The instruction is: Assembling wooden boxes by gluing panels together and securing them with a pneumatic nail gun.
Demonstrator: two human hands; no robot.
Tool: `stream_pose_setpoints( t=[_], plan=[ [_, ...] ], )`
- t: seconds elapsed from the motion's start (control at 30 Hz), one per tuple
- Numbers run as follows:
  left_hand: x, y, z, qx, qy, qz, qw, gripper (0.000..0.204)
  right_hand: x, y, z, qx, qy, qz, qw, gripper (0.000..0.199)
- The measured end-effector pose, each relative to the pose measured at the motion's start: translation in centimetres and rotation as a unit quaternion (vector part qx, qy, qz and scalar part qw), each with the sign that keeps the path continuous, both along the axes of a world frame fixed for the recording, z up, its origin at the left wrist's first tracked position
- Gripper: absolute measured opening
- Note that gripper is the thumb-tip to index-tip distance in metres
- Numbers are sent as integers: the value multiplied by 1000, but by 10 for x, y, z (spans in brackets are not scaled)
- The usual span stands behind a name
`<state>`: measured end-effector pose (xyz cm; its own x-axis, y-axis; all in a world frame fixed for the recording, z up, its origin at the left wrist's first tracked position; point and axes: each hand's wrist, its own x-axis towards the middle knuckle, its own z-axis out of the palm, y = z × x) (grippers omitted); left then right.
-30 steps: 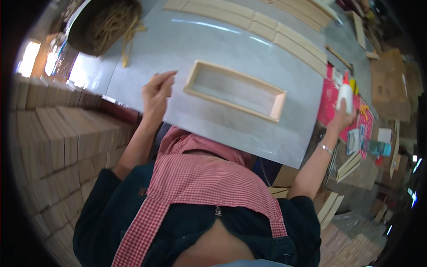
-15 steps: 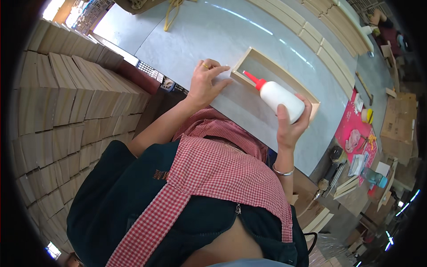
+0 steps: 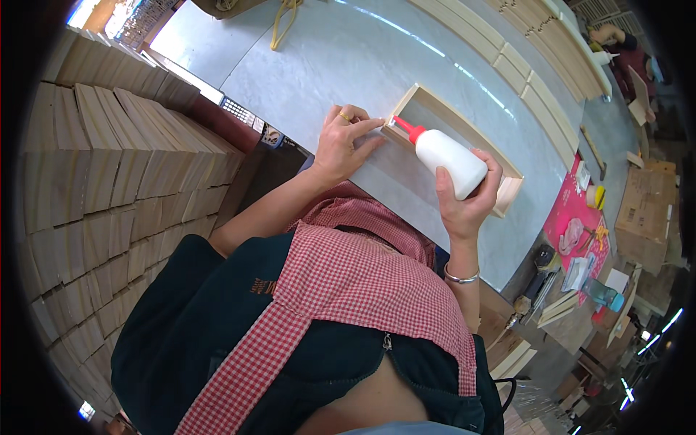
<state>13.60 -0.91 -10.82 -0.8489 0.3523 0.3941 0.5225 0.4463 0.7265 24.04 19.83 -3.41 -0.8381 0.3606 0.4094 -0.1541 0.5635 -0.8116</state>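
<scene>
A shallow open wooden frame box [image 3: 507,170] lies on the grey worktable [image 3: 348,58]. My left hand [image 3: 342,141] rests flat on the table with its fingertips pressing the box's near left corner. My right hand [image 3: 467,199] grips a white glue bottle [image 3: 449,158] with a red nozzle. The nozzle tip points at that same left corner of the box, close to my left fingertips.
Tall stacks of wooden boards [image 3: 109,167] stand at my left. Long wooden strips [image 3: 529,80] lie across the far side of the table. A pink mat [image 3: 580,217] with small tools sits at the right, and cardboard boxes [image 3: 645,217] beyond it.
My right hand fetched the glue bottle from the pink mat at the right and brought it to the box's left corner. My left hand shifted onto that corner.
</scene>
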Motion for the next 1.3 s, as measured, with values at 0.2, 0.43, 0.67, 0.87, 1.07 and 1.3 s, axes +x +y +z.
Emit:
stream_pose_setpoints(
  t=[0.2, 0.43, 0.67, 0.87, 1.07, 1.3],
  plan=[
    [1, 0, 0, 8, -7, 0, 1000, 30, -17, 6, 5, 41, 12, -6, 999, 56],
    [1, 0, 3, 12, -6, -4, 1000, 30, -38, 18, 2, 96, 33, -34, 994, 56],
    [0, 0, 0, 5, -4, -5, 1000, 33, -33, 28, 6, 117, 30, -62, 991, 55],
    [-1, 0, -1, 6, 4, -7, 1000, 34, -7, 46, 5, 138, 43, -110, 983, 53],
    [1, 0, 1, 7, -18, -4, 1000, 33, 29, 64, 7, 124, 17, -160, 979, 53],
    [-1, 1, -1, 3, 4, -12, 1000, 35, 70, 94, 8, 173, 6, -241, 955, 52]
  ],
)
